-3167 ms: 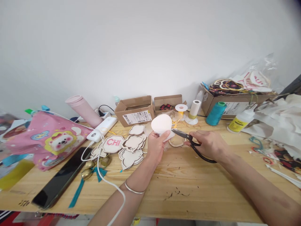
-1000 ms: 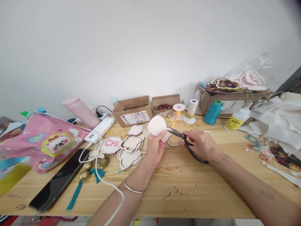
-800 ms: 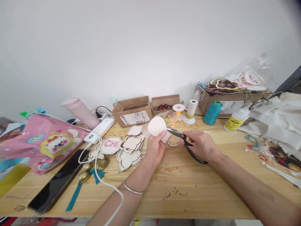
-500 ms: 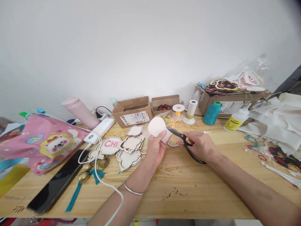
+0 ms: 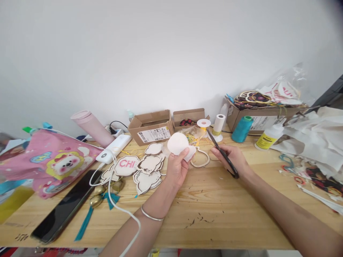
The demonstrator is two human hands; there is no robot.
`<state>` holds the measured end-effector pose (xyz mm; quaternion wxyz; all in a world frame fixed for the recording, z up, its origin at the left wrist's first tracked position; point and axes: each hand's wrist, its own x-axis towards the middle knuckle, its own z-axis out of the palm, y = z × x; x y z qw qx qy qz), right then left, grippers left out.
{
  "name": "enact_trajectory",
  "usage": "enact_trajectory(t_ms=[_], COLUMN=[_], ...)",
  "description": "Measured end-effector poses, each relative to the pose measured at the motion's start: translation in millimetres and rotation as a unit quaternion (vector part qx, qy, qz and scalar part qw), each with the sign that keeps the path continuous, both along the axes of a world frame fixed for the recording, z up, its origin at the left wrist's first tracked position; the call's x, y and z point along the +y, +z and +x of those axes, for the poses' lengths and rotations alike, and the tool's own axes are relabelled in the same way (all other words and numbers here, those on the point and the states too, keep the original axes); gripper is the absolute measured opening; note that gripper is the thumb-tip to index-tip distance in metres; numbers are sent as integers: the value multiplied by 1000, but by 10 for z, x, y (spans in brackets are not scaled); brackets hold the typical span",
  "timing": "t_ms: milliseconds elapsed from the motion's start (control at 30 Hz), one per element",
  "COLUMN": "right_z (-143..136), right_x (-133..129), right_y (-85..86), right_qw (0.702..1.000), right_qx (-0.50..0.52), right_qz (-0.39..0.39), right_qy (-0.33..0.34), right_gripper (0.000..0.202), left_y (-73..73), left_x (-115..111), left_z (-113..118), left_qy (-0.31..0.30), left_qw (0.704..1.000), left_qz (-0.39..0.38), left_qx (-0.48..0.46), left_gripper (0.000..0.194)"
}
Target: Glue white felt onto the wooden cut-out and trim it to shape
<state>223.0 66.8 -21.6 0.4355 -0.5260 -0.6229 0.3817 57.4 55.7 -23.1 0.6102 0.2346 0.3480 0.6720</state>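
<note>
My left hand [image 5: 179, 167] is closed on a rounded white piece [image 5: 177, 143], with thin white fabric or paper spreading out around it; I cannot tell which material. Black scissors [image 5: 223, 153] are gripped in my right hand [image 5: 235, 160], blades pointing up and away from the white piece. On the table between the hands lies a pale wooden outline frame [image 5: 200, 158], partly behind the white material. Left of my left hand are several cloud-shaped wooden-edged pieces [image 5: 150, 164], and one piece [image 5: 127, 165] bears pink "CHI" lettering.
Behind stand open cardboard boxes [image 5: 154, 135], a yellow thread spool [image 5: 203, 124], a teal thread cone [image 5: 242, 129] and a glue bottle [image 5: 268, 137]. White scraps [image 5: 308, 135] pile up at right. Leftward are a phone [image 5: 65, 207], a power bank [image 5: 114, 148], a white cable [image 5: 125, 210] and a pink bag [image 5: 53, 160].
My right hand has drawn the scissors away from the white piece, to the right, and turned their blades upward. The wooden outline frame is now more exposed. My left hand has barely moved.
</note>
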Motion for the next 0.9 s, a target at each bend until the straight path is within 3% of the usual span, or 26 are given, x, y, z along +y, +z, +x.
enact_trajectory(t_ms=[167,267,367,467,567,633,700,900], right_z=[-77,-89,-87,-90,-102,-112,-117,3], right_x=[-89,-110,-112,-112,-114,-112,-104,-64], right_y=[81,65,50,60,74,66,43,18], right_qw=[957,933,938,957,966,969,972,966], right_qx=[228,270,263,238,232,225,208,238], right_qz=[-159,-199,-190,-145,-106,-89,-72,-41], right_qy=[82,129,124,80,51,56,77,94], right_gripper=[46,42,35,37,38,39,38,39], left_y=[35,61,72,48,-6,-40,-56,-12], left_x=[-46,-90,-101,-71,-37,-35,-50,-77], left_z=[-1,7,19,24,24,31,42,33], left_qy=[-4,-20,-1,6,-65,-135,-167,-143], left_qw=[985,952,928,953,988,986,980,984], left_qz=[85,141,192,160,51,12,5,12], left_qx=[151,271,319,255,132,97,109,103], left_gripper=[21,11,15,33,38,39,37,28])
